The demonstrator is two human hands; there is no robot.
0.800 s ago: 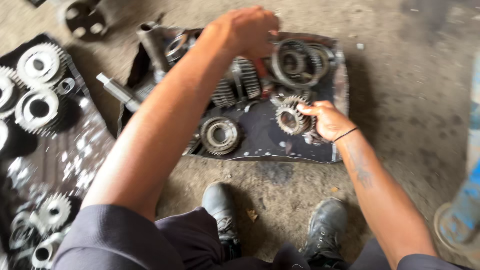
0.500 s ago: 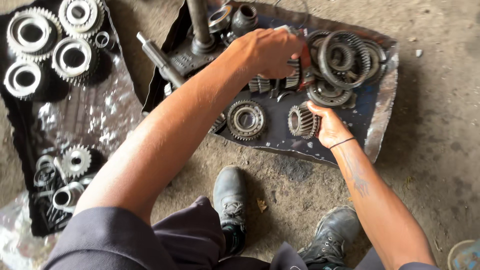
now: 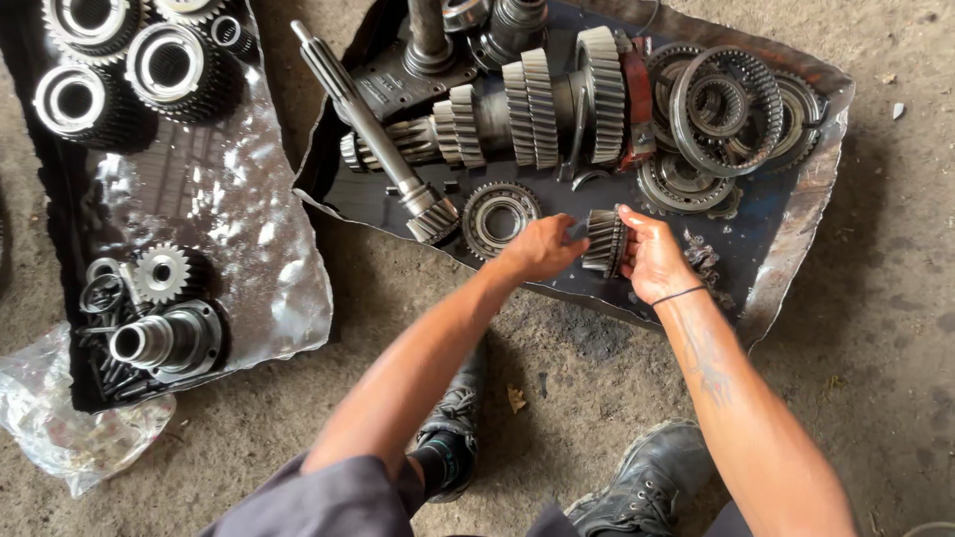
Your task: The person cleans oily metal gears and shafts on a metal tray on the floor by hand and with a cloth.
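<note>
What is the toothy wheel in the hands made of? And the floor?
The gear, held between the left hand and right hand, looks like steel: grey, dull shine, sharp cut teeth. The floor looks like rough concrete: grey, gritty, stained.

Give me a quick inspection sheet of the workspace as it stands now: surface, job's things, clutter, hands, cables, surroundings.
Surface: dark metal sheet on a dirty concrete floor.
Job's things: small helical gear held on edge between both hands; flat gear just beside it; long gear cluster shaft behind.
Clutter: splined shaft, ring gears, metal bits on the sheet.
Hands: left hand and right hand both grip the small helical gear.
Cables: nothing seen.
Surroundings: second sheet with more gears, a hub, a plastic bag; black boots.
</note>
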